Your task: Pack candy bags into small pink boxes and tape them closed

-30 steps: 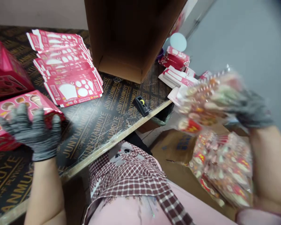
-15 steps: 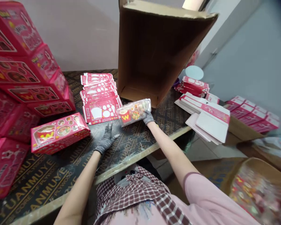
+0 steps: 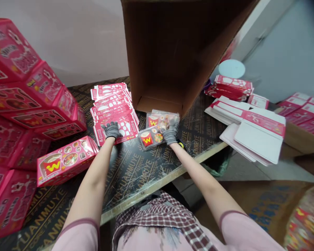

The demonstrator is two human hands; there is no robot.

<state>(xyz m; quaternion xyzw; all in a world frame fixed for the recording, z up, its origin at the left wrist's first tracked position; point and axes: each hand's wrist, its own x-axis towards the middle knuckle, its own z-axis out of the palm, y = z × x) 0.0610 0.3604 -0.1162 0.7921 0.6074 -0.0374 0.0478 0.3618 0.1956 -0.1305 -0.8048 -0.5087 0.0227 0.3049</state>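
Observation:
My left hand (image 3: pixel 112 130), in a grey knit glove, lies with its fingers apart on the near end of a fanned stack of flat pink printed cartons (image 3: pixel 125 129). In a matching glove, my right hand (image 3: pixel 170 131) is closed on the right end of a clear plastic candy tray (image 3: pixel 151 138) with a red "W" piece and small coloured candies. Just behind it lie similar candy trays (image 3: pixel 153 121), partly covered by my fingers. A filled pink window box (image 3: pixel 65 161) lies on its side to the left of my left hand.
A tall brown cardboard box (image 3: pixel 159 104) opens toward me behind the trays. Pink boxes (image 3: pixel 36 94) are piled at the left. White and pink flat cartons (image 3: pixel 259 134) overhang the table (image 3: pixel 136 170) at the right. A bag of candy (image 3: pixel 306 219) sits in a carton lower right.
My left hand has moved forward from the bare table onto the flat cartons. The right hand's tray has come down beside other trays near the cardboard box. The view has shifted.

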